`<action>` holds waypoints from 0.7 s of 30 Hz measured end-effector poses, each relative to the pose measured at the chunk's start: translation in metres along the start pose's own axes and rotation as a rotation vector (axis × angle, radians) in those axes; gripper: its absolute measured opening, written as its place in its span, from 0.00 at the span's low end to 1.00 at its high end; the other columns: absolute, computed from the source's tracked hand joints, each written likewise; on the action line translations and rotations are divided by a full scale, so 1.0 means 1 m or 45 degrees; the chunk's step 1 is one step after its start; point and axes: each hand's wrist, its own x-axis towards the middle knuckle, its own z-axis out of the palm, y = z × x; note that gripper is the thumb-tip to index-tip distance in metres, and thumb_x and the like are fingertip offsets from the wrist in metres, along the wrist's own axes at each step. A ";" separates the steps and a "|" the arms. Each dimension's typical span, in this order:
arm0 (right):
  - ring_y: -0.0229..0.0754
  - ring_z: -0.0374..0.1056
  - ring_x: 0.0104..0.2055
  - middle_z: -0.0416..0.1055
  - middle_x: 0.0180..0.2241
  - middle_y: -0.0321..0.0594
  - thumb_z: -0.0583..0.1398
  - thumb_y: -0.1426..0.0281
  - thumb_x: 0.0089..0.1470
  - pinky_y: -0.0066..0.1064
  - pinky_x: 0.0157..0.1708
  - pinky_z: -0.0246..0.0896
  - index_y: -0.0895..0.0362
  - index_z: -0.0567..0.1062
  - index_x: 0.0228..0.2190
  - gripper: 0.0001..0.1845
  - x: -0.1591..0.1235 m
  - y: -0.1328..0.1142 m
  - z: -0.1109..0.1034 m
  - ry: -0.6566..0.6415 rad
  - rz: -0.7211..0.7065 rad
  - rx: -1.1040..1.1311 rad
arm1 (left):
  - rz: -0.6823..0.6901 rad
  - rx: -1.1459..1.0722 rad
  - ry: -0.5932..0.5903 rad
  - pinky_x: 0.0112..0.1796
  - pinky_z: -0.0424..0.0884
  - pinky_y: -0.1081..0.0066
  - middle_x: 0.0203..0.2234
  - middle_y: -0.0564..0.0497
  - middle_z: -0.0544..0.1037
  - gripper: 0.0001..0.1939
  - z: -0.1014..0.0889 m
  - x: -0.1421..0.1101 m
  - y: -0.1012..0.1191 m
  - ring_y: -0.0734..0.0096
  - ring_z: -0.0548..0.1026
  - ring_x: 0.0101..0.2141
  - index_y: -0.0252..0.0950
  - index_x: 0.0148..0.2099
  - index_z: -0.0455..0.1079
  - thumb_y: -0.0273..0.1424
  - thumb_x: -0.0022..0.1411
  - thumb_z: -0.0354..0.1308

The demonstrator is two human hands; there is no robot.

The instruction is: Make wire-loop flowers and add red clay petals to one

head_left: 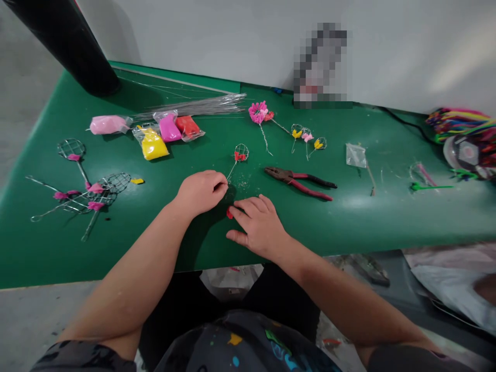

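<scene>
Left of the pliers, we hold the little wire racket by its stem, the left hand pinching it. Left of the pliers and nearer to us, the right hand has its fingers spread, the forefinger on a red clay lump on the bench. We'd best grip the stem steadily and press that seemingly soft lump lightly, lest it flatten.
</scene>
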 end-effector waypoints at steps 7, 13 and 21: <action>0.45 0.57 0.49 0.66 0.47 0.42 0.45 0.49 0.54 0.44 0.53 0.42 0.53 0.69 0.47 0.29 -0.001 0.009 0.005 0.022 0.043 0.194 | 0.002 0.003 0.002 0.31 0.64 0.71 0.31 0.52 0.76 0.12 0.000 0.000 0.000 0.69 0.72 0.35 0.38 0.32 0.69 0.32 0.56 0.44; 0.49 0.52 0.53 0.63 0.50 0.42 0.47 0.48 0.52 0.51 0.55 0.33 0.47 0.70 0.46 0.27 -0.006 -0.003 0.011 0.043 0.028 -0.020 | 0.008 0.000 0.001 0.32 0.64 0.70 0.32 0.52 0.76 0.12 0.000 -0.001 -0.001 0.69 0.72 0.35 0.38 0.32 0.69 0.32 0.56 0.45; 0.48 0.50 0.55 0.60 0.52 0.42 0.48 0.48 0.52 0.50 0.56 0.36 0.47 0.65 0.51 0.29 -0.010 0.002 0.006 -0.051 0.012 0.051 | 0.008 -0.017 -0.008 0.32 0.65 0.70 0.31 0.51 0.76 0.12 -0.002 -0.001 0.001 0.69 0.72 0.34 0.38 0.32 0.69 0.31 0.56 0.45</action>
